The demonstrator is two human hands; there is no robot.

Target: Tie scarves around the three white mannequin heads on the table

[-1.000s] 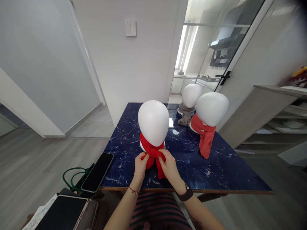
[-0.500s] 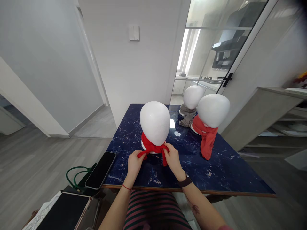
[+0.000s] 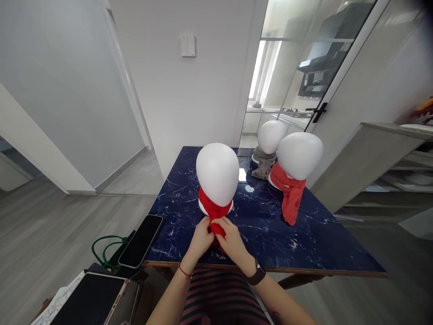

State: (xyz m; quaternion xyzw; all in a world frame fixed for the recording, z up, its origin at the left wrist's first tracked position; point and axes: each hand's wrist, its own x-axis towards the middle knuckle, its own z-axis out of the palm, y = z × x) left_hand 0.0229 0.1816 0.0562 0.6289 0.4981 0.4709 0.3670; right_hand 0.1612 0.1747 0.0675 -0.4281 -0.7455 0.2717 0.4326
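Observation:
A white foam head (image 3: 217, 173) stands on the dark blue marble table (image 3: 304, 243) right in front of me, with a red scarf (image 3: 214, 211) wrapped round its neck. My left hand (image 3: 200, 238) and my right hand (image 3: 231, 240) meet just below the head, both closed on the scarf's hanging ends. The fingers pinch the red cloth together between them. A red string circles my left wrist and a dark watch sits on my right wrist.
Two more foam heads stand further back right: one with a red scarf (image 3: 291, 198), one with a grey scarf (image 3: 262, 164). A black phone (image 3: 140, 241) lies at the table's left corner. A tablet (image 3: 89, 302) and green-handled bag (image 3: 104, 253) sit lower left.
My hands were apart, pulling the scarf ends sideways at the neck; they have come together lower down in front of the head, bunching the ends between them.

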